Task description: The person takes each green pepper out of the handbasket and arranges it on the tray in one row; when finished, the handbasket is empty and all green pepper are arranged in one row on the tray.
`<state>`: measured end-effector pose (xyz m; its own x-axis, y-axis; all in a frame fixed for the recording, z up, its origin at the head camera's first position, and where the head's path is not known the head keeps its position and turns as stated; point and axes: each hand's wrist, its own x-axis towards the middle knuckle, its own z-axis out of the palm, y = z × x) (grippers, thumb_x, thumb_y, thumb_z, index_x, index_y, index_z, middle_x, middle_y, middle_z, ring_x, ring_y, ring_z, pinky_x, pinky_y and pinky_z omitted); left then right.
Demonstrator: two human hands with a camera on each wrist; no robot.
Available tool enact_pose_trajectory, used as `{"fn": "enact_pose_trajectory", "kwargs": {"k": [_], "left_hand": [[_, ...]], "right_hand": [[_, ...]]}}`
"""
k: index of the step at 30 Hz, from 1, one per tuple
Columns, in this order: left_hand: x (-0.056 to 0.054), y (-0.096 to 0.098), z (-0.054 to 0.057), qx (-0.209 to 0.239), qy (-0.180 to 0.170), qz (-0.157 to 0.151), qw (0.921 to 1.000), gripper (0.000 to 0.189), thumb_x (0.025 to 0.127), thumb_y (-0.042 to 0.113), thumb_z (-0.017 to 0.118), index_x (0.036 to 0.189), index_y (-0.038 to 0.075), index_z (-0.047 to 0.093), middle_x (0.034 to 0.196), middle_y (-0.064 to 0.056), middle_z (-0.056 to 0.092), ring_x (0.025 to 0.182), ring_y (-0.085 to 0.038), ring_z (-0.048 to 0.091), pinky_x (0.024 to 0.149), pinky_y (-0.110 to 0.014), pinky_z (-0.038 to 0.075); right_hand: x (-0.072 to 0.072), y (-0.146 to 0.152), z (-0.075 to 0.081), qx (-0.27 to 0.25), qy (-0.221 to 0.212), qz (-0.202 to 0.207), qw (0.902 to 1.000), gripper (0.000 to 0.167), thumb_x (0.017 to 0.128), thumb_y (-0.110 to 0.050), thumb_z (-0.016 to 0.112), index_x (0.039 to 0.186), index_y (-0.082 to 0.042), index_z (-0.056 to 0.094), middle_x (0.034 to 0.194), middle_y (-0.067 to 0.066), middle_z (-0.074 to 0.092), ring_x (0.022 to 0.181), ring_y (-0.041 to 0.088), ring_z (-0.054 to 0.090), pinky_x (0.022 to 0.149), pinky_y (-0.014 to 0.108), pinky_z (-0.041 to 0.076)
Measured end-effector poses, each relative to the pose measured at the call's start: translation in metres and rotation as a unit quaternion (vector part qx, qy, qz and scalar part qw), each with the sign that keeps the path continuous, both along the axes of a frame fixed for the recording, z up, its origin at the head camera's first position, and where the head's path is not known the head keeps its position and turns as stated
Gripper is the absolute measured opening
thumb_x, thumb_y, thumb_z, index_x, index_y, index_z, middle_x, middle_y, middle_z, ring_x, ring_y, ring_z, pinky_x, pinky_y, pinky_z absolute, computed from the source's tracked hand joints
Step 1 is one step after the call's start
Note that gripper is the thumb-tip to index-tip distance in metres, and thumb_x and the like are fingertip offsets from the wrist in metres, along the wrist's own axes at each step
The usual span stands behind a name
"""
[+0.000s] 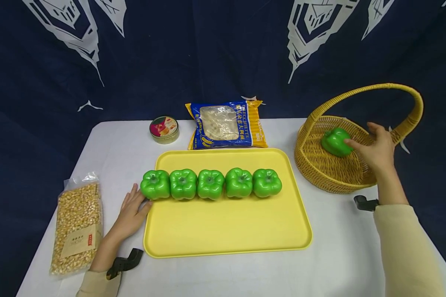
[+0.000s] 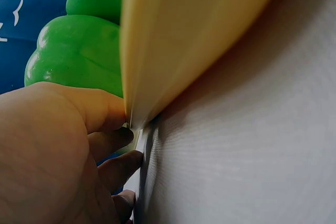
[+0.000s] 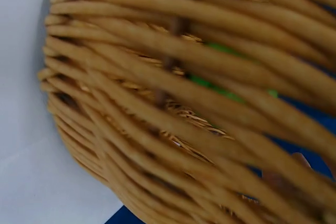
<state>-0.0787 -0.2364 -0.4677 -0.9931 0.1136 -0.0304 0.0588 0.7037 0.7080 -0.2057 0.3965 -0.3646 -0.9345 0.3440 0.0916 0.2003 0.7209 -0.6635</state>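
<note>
My right hand (image 1: 380, 150) reaches over the rim of a wicker basket (image 1: 316, 177), thumb and fingers spread. Its thumb tip overlaps the right side of a green bell pepper (image 1: 335, 141) inside the basket. In the right wrist view the basket's woven wall (image 3: 131, 87) fills most of the picture, with bits of green behind the gaps. My left hand (image 1: 130, 214) rests at the left edge of a yellow tray (image 1: 226, 231), its thumb at the rim (image 2: 139, 77). Beside it, the leftmost pepper (image 1: 155, 184) begins a row of several green bell peppers (image 1: 211, 184) along the tray.
A bag of corn kernels (image 1: 78, 222) lies left of my left arm. Behind the tray are a round tin (image 1: 164, 129) and a blue and yellow pasta bag (image 1: 223, 126). The basket's tall handle (image 1: 375, 86) arches above the right hand.
</note>
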Motion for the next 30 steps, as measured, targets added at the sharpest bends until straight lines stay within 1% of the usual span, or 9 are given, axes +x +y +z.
{"fn": "enact_pose_trajectory", "kwargs": {"k": [8,14,20,24,28,30], "left_hand": [[0.001,-0.001,-0.002,0.000,0.002,-0.003,1.0000,0.054,0.103,0.019,0.044,0.148,-0.007,0.032,0.155,-0.032,0.025,0.151,-0.042,-0.002,0.119,-0.060,-0.007],[0.001,-0.001,-0.002,0.001,0.001,-0.001,1.0000,0.054,0.103,0.019,0.044,0.149,-0.007,0.032,0.155,-0.032,0.024,0.151,-0.042,-0.002,0.119,-0.060,-0.007],[0.001,-0.001,-0.002,0.000,-0.001,0.001,1.0000,0.054,0.103,0.019,0.045,0.149,-0.006,0.031,0.156,-0.030,0.025,0.151,-0.042,-0.002,0.119,-0.060,-0.006],[0.001,-0.001,-0.002,0.001,-0.002,0.001,1.0000,0.054,0.103,0.019,0.045,0.149,-0.006,0.031,0.156,-0.030,0.025,0.151,-0.042,-0.003,0.119,-0.060,-0.006],[0.001,-0.001,-0.002,0.000,-0.004,0.002,1.0000,0.055,0.103,0.019,0.045,0.149,-0.006,0.031,0.156,-0.031,0.024,0.151,-0.042,-0.003,0.119,-0.059,-0.007],[0.001,-0.001,-0.002,0.000,-0.004,0.002,1.0000,0.055,0.103,0.019,0.045,0.149,-0.006,0.031,0.156,-0.031,0.024,0.151,-0.042,-0.003,0.119,-0.059,-0.006]], "right_hand": [[-0.006,-0.001,-0.010,0.014,-0.011,0.007,0.9998,0.089,0.091,-0.043,0.065,0.155,-0.003,0.017,0.155,0.030,0.022,0.138,0.050,0.027,0.113,0.063,0.025],[-0.007,-0.003,-0.015,0.011,-0.024,0.016,0.9995,0.093,0.090,-0.047,0.064,0.155,-0.002,0.015,0.154,0.031,0.021,0.134,0.050,0.028,0.111,0.064,0.026],[-0.011,-0.005,-0.019,0.011,-0.028,0.020,0.9993,0.092,0.091,-0.045,0.064,0.155,0.000,0.015,0.154,0.031,0.021,0.134,0.050,0.028,0.110,0.064,0.027],[-0.013,-0.007,-0.021,0.012,-0.035,0.017,0.9992,0.093,0.091,-0.045,0.063,0.155,0.000,0.014,0.151,0.033,0.023,0.130,0.049,0.030,0.108,0.062,0.030],[-0.015,-0.007,-0.023,0.012,-0.040,0.025,0.9988,0.093,0.091,-0.048,0.062,0.155,-0.001,0.013,0.148,0.035,0.025,0.127,0.049,0.031,0.105,0.063,0.032],[-0.016,-0.006,-0.024,0.011,-0.041,0.027,0.9987,0.094,0.091,-0.049,0.062,0.156,-0.002,0.014,0.148,0.035,0.025,0.129,0.050,0.030,0.106,0.064,0.031]]}}
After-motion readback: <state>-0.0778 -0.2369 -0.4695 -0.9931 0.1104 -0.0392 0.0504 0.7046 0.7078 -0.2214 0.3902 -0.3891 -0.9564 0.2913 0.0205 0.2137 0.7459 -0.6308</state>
